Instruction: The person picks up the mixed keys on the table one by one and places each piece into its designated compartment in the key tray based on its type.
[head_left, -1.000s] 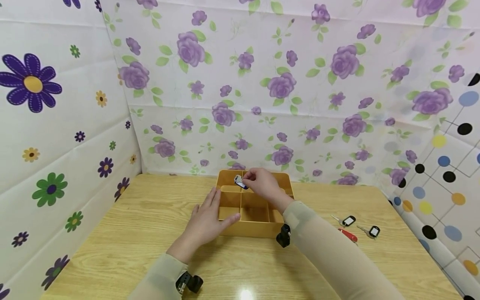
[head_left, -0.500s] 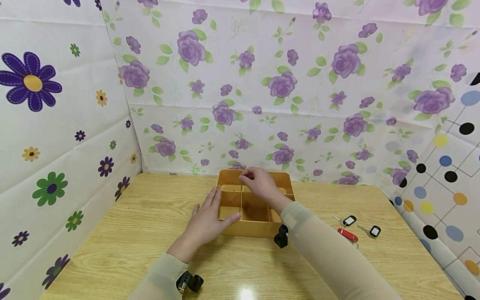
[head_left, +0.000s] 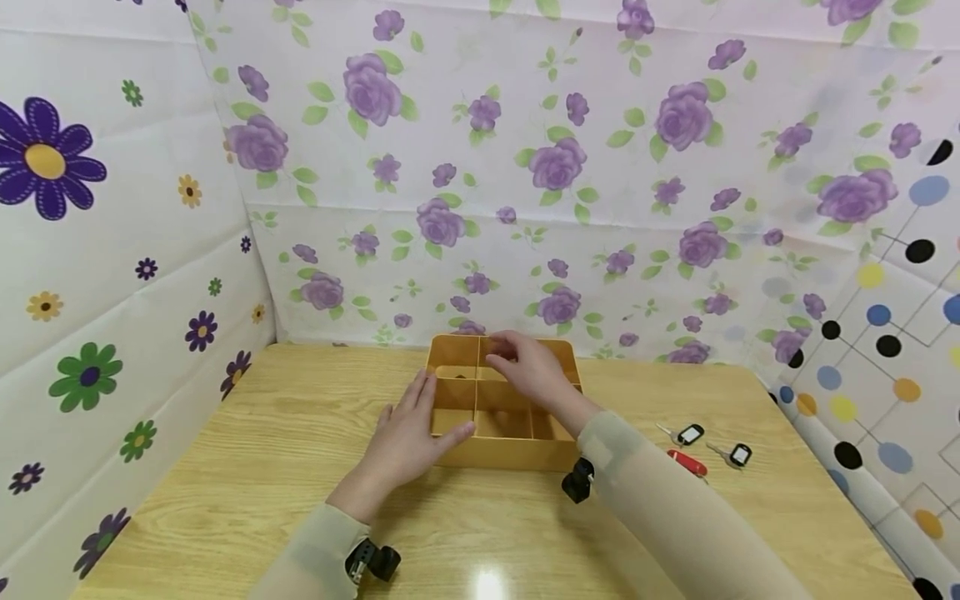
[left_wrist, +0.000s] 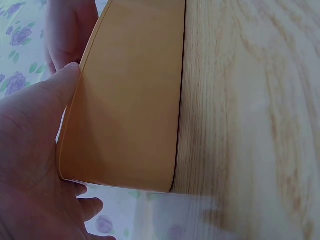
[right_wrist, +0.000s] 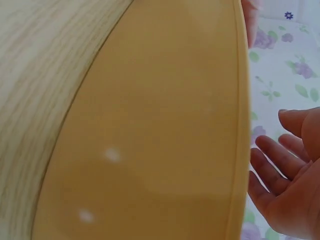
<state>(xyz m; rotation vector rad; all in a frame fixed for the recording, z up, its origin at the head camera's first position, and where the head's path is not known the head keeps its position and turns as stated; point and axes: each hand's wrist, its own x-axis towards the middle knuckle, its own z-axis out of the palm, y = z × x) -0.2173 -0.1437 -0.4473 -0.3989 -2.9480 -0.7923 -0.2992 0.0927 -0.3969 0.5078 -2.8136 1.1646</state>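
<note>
An orange divided box (head_left: pixel 510 454) stands on the table in the head view. My left hand (head_left: pixel 408 433) rests on its front left corner, fingers stretched along the left side and thumb on the front rim. The left wrist view shows that thumb (left_wrist: pixel 65 82) against the rim. Above the back compartments is my right hand (head_left: pixel 531 371), holding nothing; the right wrist view shows its fingers (right_wrist: pixel 272 150) spread and loosely bent. A small dark bit (head_left: pixel 461 377) shows in the back left compartment, mostly hidden by the divider.
On the table right of the box lie two keys with black-framed tags, one key tag (head_left: pixel 691 434) behind the other key tag (head_left: pixel 740 454), and a red pocketknife-shaped item (head_left: pixel 687 462). Flowered cloth (head_left: pixel 420 167) hangs behind the table (head_left: pixel 247 467).
My right hand held a tagged key over the back left compartment, lowered it in and let go; its fingers have since loosened and moved slightly right. The left hand stays on the box.
</note>
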